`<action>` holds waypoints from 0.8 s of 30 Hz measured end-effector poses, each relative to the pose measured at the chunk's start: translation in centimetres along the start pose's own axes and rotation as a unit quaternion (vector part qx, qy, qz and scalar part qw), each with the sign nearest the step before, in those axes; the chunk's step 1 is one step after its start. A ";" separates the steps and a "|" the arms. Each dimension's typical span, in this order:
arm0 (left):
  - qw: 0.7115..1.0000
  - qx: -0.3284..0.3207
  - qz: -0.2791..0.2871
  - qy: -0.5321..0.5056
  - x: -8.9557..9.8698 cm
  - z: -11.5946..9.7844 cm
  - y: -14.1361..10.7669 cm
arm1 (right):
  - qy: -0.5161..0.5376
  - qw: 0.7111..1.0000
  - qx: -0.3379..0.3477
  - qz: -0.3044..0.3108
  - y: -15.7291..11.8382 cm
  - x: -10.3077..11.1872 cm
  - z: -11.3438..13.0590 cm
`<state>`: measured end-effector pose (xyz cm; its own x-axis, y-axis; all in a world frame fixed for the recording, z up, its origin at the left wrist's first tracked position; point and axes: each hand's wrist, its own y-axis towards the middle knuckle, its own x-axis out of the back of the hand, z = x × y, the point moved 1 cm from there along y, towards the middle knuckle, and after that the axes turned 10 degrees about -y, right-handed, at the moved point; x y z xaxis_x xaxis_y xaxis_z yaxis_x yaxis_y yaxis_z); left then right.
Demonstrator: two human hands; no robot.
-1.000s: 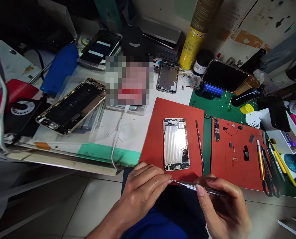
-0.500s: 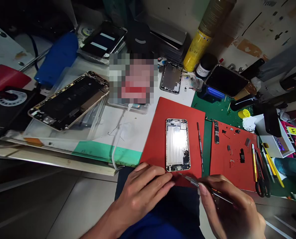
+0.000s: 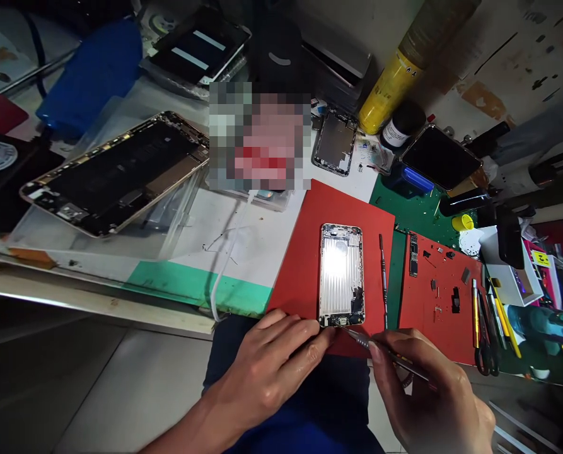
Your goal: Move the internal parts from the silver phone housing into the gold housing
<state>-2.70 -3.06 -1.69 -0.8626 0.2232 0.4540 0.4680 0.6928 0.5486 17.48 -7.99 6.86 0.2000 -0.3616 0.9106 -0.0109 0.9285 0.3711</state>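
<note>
An opened phone housing (image 3: 335, 284) lies face up on a red mat, its bare silver inside catching a bright glare. Small parts run along its lower edge. My left hand (image 3: 281, 359) rests at the lower left corner of the housing, fingers stretched out and fingertips by its edge. In my right hand (image 3: 418, 378) is a slim pointed metal tool (image 3: 364, 341) with a ribbed collar, held like a pen. Its tip meets the housing's bottom edge near the port; whether it is a blade or a screwdriver I cannot tell.
Right of the housing lies a thin double-ended metal tool (image 3: 383, 277). A second red mat (image 3: 420, 315) bears a narrow circuit board (image 3: 413, 255) and several small parts. Scissors (image 3: 487, 353) lie at its right. A larger open phone (image 3: 120, 173) rests on clear plastic at left.
The tool's tip has moved from just below the housing onto its lower edge. My left fingertips stay by the lower left corner. The whole view has shifted slightly.
</note>
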 end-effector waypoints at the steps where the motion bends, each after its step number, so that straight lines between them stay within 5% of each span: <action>1: 1.000 -0.002 0.002 0.003 0.0 0.0 -0.1 | -0.006 1.000 -0.011 -0.004 0.0 0.0 0.1; 10: 1.000 -0.007 -0.004 0.021 -0.5 0.0 -0.3 | -0.027 1.000 -0.006 0.015 0.0 0.0 0.3; 15: 1.000 -0.008 -0.016 0.011 -0.7 0.0 -0.1 | -0.035 0.994 0.088 0.056 1.6 0.5 0.3; 19: 0.999 -0.014 -0.041 0.003 -0.7 0.0 -0.2 | -0.008 0.983 0.185 0.015 3.0 0.7 0.7; 24: 0.999 -0.012 -0.038 0.005 -0.6 -0.1 -0.1 | 0.021 0.979 0.201 0.022 3.8 0.6 1.0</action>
<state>-2.23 -3.29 -1.96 -0.8938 0.1637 0.4174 0.4061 0.6901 0.5990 16.62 -4.79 8.99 0.2308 -0.3097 0.9224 -0.4041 0.8318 0.3804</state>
